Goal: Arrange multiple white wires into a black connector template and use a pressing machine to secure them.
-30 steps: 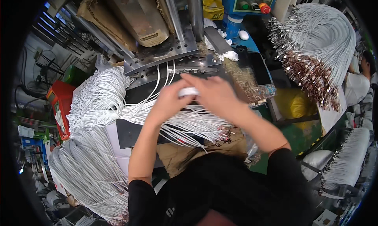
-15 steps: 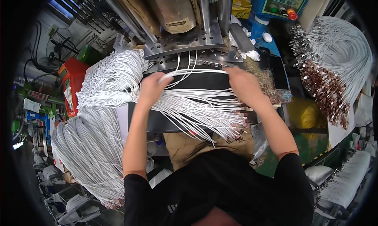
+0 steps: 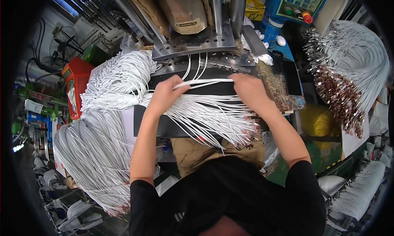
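Note:
A few white cables [image 3: 209, 83] stretch between my two hands, above the black work surface [image 3: 143, 125]. My left hand [image 3: 166, 93] is closed round them at one end. At the other end my right hand [image 3: 248, 89] grips them, its fingers curled over so that the cable tips are hidden. Just below the hands a loose bundle of white cables [image 3: 201, 112] fans out to the right, with copper-coloured terminals [image 3: 248, 135] at its ends. Some thin white strands [image 3: 200, 65] run up from the held cables toward the metal plate of the press [image 3: 193, 47].
Coiled white cables [image 3: 123, 75] heap up at the left, and a long grey-white bundle [image 3: 90, 154] hangs over the table's left edge. A control box [image 3: 301, 6] with buttons stands back right. Another large cable bundle [image 3: 357, 59] lies at the far right.
Both hands have shifted slightly toward me and closer together, bringing the held cables with them. The bundle below looks unchanged.

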The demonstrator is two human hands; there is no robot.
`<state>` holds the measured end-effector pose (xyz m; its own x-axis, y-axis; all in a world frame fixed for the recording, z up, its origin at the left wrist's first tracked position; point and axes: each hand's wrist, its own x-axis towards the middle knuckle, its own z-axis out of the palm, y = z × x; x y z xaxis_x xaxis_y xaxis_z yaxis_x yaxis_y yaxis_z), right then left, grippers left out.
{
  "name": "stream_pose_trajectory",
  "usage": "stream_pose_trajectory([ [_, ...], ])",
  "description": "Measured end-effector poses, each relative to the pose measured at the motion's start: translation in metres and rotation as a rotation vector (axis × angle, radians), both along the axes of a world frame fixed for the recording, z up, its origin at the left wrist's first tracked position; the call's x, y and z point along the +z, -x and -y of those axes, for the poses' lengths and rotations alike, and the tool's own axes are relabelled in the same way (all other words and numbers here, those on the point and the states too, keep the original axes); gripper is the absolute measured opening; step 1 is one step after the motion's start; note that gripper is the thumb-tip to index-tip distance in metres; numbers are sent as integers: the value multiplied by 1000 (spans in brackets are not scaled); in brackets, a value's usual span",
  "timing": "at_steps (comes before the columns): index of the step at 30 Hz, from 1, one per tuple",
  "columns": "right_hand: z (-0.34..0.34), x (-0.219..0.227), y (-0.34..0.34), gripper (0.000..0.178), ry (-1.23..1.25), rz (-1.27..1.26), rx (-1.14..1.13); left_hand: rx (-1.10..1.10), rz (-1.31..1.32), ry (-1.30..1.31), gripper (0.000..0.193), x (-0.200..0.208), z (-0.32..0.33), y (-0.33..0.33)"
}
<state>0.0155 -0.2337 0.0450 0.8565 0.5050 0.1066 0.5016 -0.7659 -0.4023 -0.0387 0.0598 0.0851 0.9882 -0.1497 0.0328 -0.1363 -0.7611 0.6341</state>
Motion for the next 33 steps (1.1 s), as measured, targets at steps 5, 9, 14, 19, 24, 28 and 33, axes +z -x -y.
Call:
stream_pose_trajectory([
  [5,-28,38,30,25,-120,287,262,-163,133,-102,28,18,45,4],
  [9,0,37,9,28,184,340,35,-52,-433,-97,34,50,39,1],
  [14,-6,20,7,25,-105,422,308,-203,-849,867,33,-10,69,29],
  [19,-8,-9,-25,26,-773,-244,40,-140,-836,918,30,-15,85,21],
  [24,-25,1,5,34,-841,-368,248,-34,-735,936,29,-35,92,-4],
  [28,12,-2,0,33,-215,-332,14,109,-669,1241,30,-35,69,-36],
  [33,3,-4,-10,32,44,-31,84,198,-659,1305,33,-55,61,-48],
])
